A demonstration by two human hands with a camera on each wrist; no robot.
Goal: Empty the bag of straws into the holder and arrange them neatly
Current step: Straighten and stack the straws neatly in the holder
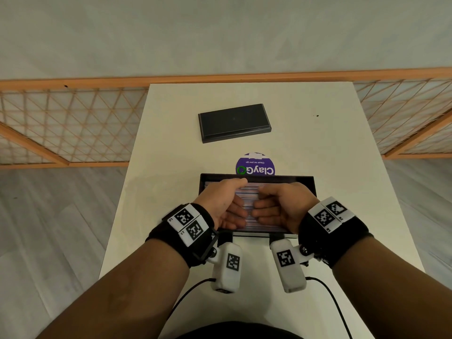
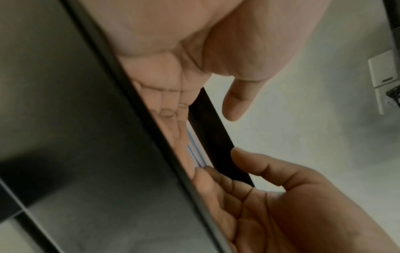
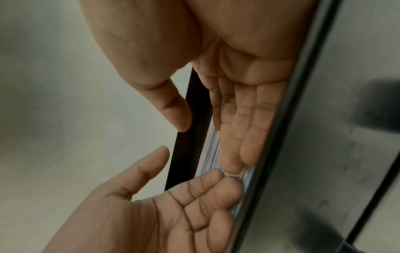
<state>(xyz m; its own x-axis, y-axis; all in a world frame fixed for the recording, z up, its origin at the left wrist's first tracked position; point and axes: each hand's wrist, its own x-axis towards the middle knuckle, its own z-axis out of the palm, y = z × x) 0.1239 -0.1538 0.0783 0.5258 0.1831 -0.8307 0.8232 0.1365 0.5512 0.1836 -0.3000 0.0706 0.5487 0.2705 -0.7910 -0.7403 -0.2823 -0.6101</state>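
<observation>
— Nearest the lens are the two wrists with their black bands; just past them, the left hand (image 1: 226,209) and the right hand (image 1: 276,207) lie inside the shallow black rectangular holder (image 1: 310,183). What are the fingers doing?

— On both hands the fingers (image 3: 249,137) are stretched out flat, palms down, pressing on the layer of white paper-wrapped straws with thin blue and pink stripes (image 1: 247,192). Neither hand grips or pinches anything. The two sets of fingertips meet almost nose to nose over the middle of the tray, and each thumb hangs free above the far wall.

— And the straws, which way do they run?

— Their long axis runs left to right, along the holder's long side, so in line with the fingers. The right-wrist view shows the stripes (image 3: 213,145) passing under the fingertips and on toward the left palm. They already fill the tray from near wall to far wall; I can see no bag.

— So the next move?

— My guess is a smoothing stroke: each hand slides outward from the centre along the straws toward its own end wall. The left hand has the left half, the right hand the right half; neither needs to cross.

— Beyond the tray?

— A round purple sticker with white lettering (image 1: 255,165) touches the holder's far edge on the white surface (image 1: 342,143), and farther back lies a flat black rectangular lid (image 1: 234,122), well apart.
</observation>
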